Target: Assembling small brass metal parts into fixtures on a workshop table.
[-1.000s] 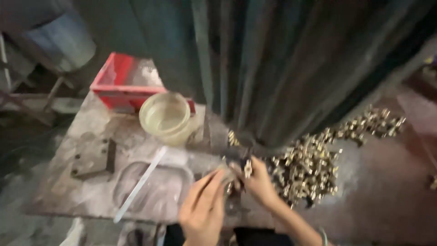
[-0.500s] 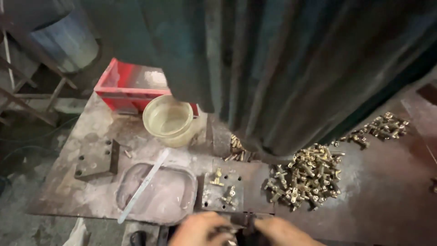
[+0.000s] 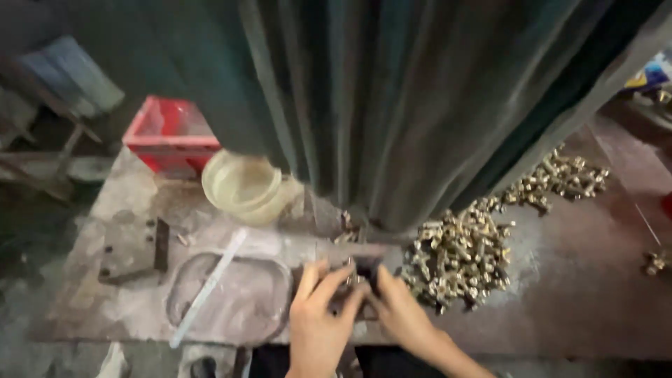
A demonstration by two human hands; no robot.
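Observation:
My left hand (image 3: 318, 318) and my right hand (image 3: 399, 311) meet over a small dark metal block (image 3: 353, 273) on the workbench, fingertips pinching at small brass pieces on it. The block is mostly hidden under my fingers. Just right of my right hand lies a heap of small brass fittings (image 3: 458, 255). Motion blur hides exactly what each finger grips.
A dark green machine body (image 3: 392, 105) looms over the bench. A cream plastic cup (image 3: 241, 185) and a red tray (image 3: 171, 133) stand at the back left. A white stick (image 3: 206, 287) lies across a shallow metal dish (image 3: 231, 301). More brass fittings (image 3: 560, 178) lie far right.
My hands were at the bottom edge half a second ago and have moved up onto the dark block, covering the brass pieces that showed on it. The view has shifted slightly.

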